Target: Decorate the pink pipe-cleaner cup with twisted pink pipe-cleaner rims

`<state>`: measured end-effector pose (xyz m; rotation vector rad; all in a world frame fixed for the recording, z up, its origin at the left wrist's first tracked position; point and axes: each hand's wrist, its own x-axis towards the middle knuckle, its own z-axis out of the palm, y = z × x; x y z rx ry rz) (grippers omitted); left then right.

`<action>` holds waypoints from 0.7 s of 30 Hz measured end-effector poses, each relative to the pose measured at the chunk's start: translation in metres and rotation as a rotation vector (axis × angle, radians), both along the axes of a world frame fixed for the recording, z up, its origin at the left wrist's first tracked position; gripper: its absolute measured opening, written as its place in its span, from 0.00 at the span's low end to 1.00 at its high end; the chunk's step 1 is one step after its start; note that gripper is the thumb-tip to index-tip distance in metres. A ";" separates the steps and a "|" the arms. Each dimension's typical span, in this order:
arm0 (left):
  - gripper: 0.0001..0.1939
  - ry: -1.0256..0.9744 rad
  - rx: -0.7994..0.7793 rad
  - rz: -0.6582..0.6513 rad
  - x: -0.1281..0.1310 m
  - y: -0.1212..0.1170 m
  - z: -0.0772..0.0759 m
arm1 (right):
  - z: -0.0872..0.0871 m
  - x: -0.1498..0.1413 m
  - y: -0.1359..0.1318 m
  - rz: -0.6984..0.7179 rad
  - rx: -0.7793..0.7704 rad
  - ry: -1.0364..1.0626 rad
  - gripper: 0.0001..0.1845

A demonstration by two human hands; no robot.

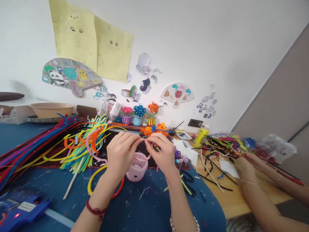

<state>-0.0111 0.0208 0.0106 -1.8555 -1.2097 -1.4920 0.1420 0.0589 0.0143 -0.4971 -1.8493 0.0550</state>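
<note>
My left hand and my right hand meet at the fingertips, both closed in a pinch. Whatever lies between the fingers is too small to make out. Just below them, a pale pink fuzzy strip curves between my palms; I cannot tell whether it is held or part of the cup behind. Under my hands stands a pink fuzzy cup with a dark dot on its front. Orange pipe-cleaner flowers and a small blue one lie just beyond my fingers.
Bundled pipe cleaners spread at left, near a blue glue gun with a lit red light. Small potted flowers line the wall. At right, another person's hands work by a yellow bottle on a wooden table.
</note>
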 end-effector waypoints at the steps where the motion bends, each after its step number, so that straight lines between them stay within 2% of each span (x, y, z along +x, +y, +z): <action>1: 0.05 -0.014 -0.007 -0.011 0.000 0.000 0.000 | 0.000 0.000 0.000 -0.002 0.000 0.002 0.08; 9: 0.07 -0.097 -0.157 -0.024 0.000 0.000 0.001 | 0.001 0.000 0.002 -0.056 -0.009 0.085 0.06; 16: 0.06 -0.137 -0.133 -0.054 -0.001 0.000 0.001 | -0.002 0.000 0.003 -0.012 -0.072 0.037 0.04; 21: 0.05 -0.119 -0.133 -0.116 -0.002 0.002 -0.001 | -0.003 0.000 0.004 -0.019 -0.047 0.031 0.04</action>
